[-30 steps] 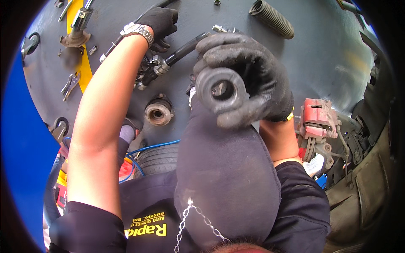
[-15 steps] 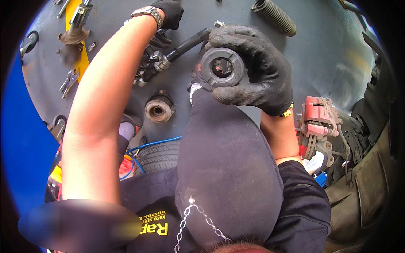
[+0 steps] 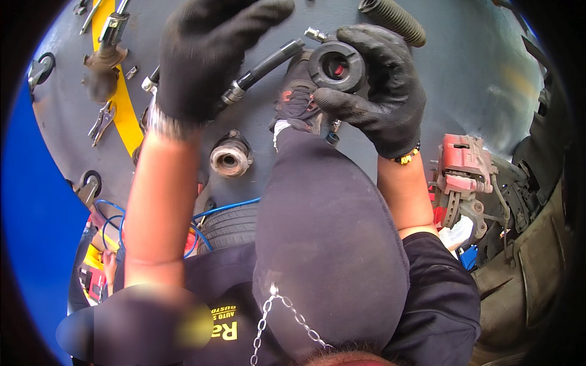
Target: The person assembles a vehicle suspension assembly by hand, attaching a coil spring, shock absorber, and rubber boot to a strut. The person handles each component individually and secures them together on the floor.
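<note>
My right hand, in a black work glove, grips a black ring-shaped part with a round centre hole between fingers and thumb. It is held in the air above my shoe. My left hand, also gloved, is raised at the upper left, slightly blurred and partly cut off by the top edge. Its visible fingers stretch out to the right, and nothing shows in them. Beneath it lies a black-gripped bar tool, partly hidden by the glove. A small metal fitting shows beyond the ring.
On the grey floor lie a ribbed black boot, a dirty round metal-rubber part, locking pliers and a strut-like part. A tire and blue hose are near my left. A red brake caliper hangs at right.
My left hand has come back from the far floor, moving up and nearer. My right hand keeps the ring, which has shifted slightly right and away from me.
</note>
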Demonstrator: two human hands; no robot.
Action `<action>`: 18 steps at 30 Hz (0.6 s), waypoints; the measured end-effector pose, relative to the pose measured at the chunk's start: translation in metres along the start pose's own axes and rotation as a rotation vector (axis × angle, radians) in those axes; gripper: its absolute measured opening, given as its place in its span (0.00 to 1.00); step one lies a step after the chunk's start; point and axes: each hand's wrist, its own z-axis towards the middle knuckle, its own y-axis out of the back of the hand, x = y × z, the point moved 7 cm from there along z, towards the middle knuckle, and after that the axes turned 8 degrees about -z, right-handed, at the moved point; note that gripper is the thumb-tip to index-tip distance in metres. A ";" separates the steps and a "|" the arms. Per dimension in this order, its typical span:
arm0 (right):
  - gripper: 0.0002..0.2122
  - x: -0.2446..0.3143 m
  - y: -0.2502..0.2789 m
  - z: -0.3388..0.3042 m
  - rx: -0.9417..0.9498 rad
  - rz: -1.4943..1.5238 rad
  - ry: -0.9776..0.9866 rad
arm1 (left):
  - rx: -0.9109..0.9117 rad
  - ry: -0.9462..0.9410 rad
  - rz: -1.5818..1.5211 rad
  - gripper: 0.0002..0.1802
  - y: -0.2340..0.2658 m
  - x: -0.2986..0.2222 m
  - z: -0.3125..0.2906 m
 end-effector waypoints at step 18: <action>0.35 0.008 -0.026 -0.015 0.055 0.293 -0.083 | 0.022 0.241 -0.175 0.20 -0.014 0.001 -0.078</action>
